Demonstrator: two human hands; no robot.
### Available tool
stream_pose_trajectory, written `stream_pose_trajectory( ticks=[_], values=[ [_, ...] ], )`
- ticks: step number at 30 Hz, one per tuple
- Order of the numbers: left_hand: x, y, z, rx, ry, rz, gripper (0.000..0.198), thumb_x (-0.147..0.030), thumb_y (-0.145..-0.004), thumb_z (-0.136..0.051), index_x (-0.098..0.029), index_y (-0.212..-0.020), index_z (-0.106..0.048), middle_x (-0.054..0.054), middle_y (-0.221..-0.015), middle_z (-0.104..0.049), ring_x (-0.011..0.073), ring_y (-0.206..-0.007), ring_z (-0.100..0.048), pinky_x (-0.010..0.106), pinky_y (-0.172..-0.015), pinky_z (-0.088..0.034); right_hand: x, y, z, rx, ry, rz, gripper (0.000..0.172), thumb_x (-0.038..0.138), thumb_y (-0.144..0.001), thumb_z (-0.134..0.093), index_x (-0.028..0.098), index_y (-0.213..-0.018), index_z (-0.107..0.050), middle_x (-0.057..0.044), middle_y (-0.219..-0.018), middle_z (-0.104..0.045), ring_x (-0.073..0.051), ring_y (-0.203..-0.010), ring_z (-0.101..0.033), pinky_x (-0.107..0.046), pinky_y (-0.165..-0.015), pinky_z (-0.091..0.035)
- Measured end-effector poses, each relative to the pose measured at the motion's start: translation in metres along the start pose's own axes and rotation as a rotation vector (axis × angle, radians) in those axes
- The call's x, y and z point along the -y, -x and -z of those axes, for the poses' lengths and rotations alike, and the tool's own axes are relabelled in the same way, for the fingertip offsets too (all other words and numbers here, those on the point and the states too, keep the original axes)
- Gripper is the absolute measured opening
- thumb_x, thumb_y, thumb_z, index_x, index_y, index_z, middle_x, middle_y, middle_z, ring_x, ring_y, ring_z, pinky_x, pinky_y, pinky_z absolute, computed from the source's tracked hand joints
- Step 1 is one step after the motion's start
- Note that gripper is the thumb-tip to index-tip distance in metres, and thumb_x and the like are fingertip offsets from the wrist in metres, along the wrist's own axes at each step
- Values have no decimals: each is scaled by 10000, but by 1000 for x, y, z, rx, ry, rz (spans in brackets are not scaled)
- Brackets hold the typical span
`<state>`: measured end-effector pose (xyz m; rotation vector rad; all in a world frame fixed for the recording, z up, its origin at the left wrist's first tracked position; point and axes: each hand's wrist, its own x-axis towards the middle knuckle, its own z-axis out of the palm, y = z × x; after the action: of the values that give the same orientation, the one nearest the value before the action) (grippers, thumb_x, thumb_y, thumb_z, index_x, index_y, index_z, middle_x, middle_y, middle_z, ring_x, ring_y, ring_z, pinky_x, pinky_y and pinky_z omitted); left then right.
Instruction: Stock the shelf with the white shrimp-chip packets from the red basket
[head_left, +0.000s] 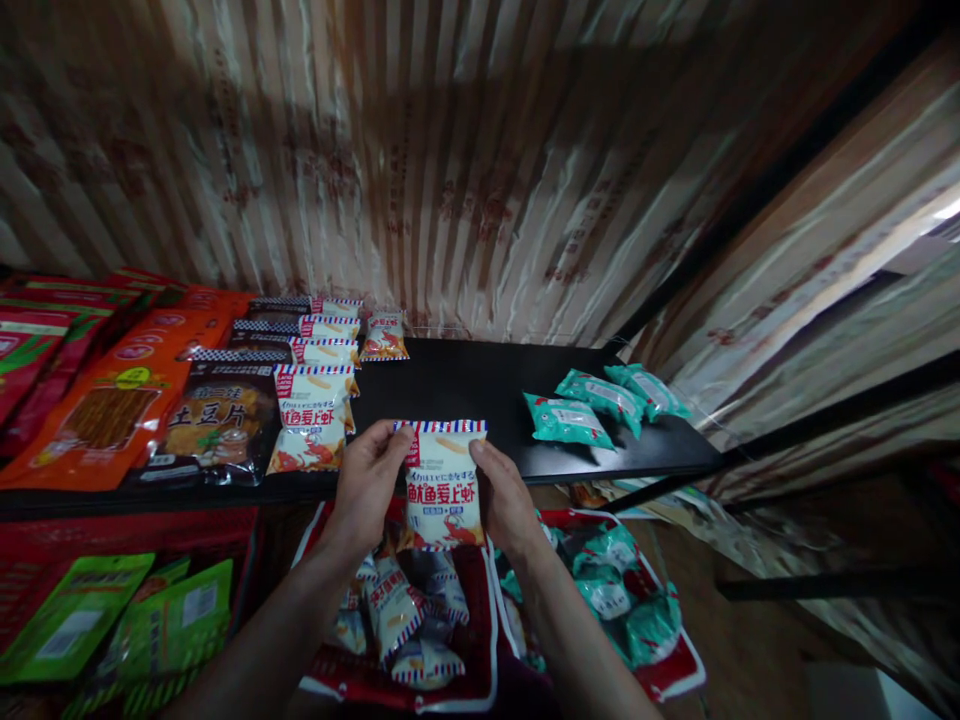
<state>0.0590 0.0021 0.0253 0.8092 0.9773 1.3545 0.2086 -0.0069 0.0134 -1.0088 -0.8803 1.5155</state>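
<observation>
Between my two hands is a white and yellow snack bag point(442, 490) with red lettering and striped edges, its front facing me. My left hand point(367, 480) pinches its upper left corner, thumb on the front. At the upper right edge my right hand point(506, 490) grips it the same way. The bag is upright just in front of the black shelf point(450, 385). Matching snack bags point(313, 415) stand in a row on the shelf to the left, with a single one point(385, 335) at the back beside them.
Teal packets point(570, 420) lie on the shelf's right end; dark chip bags point(214, 420) and orange bags point(127, 390) fill the left. Below are a red basket point(491, 650) of similar snack bags, another of teal packets point(607, 595), and a crate of green bags point(75, 615). A black post point(697, 240) slants at right.
</observation>
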Motion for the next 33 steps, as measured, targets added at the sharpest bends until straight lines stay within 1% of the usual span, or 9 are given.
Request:
stream_pose_trajectory(
  ticks=[5, 7, 11, 14, 17, 20, 23, 27, 33],
  values=[
    [-8, -9, -3, -140, 16, -34, 310, -437, -659, -699, -155, -743, -601, -38, -605, -611, 109, -543, -546, 228, -552, -446, 2, 1, 6, 233, 84, 32, 634, 568, -714, -664, 232, -1235, -532, -87, -1136, -664, -267, -1063, -608, -384, -870, -482],
    [-8, -11, -4, -197, 16, -61, 300, -432, -672, -691, -155, -746, -604, -31, -619, -618, 113, -556, -553, 227, -547, -449, 3, 2, 9, 289, 123, 23, 703, 520, -697, -709, 241, -1297, -473, -92, -1211, -623, -262, -1103, -585, -391, -914, -463],
    [-9, -13, -7, -277, 19, -97, 300, -439, -687, -677, -155, -754, -610, -17, -636, -629, 122, -576, -563, 230, -545, -458, 4, 3, 9, 278, 199, -14, 696, 362, -716, -743, 265, -1327, -424, -70, -1254, -599, -238, -1110, -583, -401, -951, -448],
    [-10, -12, -9, -264, 38, -75, 317, -445, -675, -685, -153, -769, -605, -16, -635, -635, 127, -570, -575, 238, -547, -467, 6, 1, 8, 266, 222, 1, 632, 398, -730, -725, 257, -1295, -479, -65, -1227, -619, -239, -1108, -584, -395, -961, -441],
    [-11, -10, -9, -233, 40, -46, 325, -441, -649, -705, -158, -767, -596, -18, -623, -638, 133, -569, -588, 242, -552, -471, 7, -3, 10, 207, 182, 56, 539, 471, -757, -677, 252, -1235, -557, -71, -1211, -630, -241, -1110, -583, -384, -963, -438],
    [-9, -9, -8, -215, 4, -25, 327, -446, -635, -712, -168, -760, -591, -26, -605, -634, 140, -571, -596, 245, -556, -474, 7, -10, 13, 63, 78, 117, 455, 493, -770, -655, 239, -1145, -622, -73, -1106, -678, -226, -1011, -627, -376, -912, -466],
    [-6, -8, -8, -178, -53, -12, 324, -465, -649, -697, -179, -766, -600, -33, -603, -631, 136, -549, -586, 240, -533, -467, 6, -16, 15, -87, 18, 145, 367, 470, -725, -709, 229, -1001, -684, -41, -932, -717, -186, -850, -651, -324, -800, -502],
    [-1, -6, -10, -162, -159, -14, 330, -482, -646, -694, -180, -750, -612, -34, -576, -607, 127, -534, -560, 206, -471, -419, 8, -18, 13, -138, 84, 114, 249, 414, -698, -739, 203, -828, -719, 11, -716, -692, -123, -641, -598, -234, -628, -471],
    [0, -4, -9, -44, -185, -15, 272, -464, -748, -608, -193, -729, -624, -17, -667, -626, 114, -635, -567, 184, -560, -443, 11, -18, 8, -276, 24, 84, 258, 404, -584, -800, 187, -686, -705, 29, -591, -664, -127, -540, -577, -243, -552, -457]
  ],
)
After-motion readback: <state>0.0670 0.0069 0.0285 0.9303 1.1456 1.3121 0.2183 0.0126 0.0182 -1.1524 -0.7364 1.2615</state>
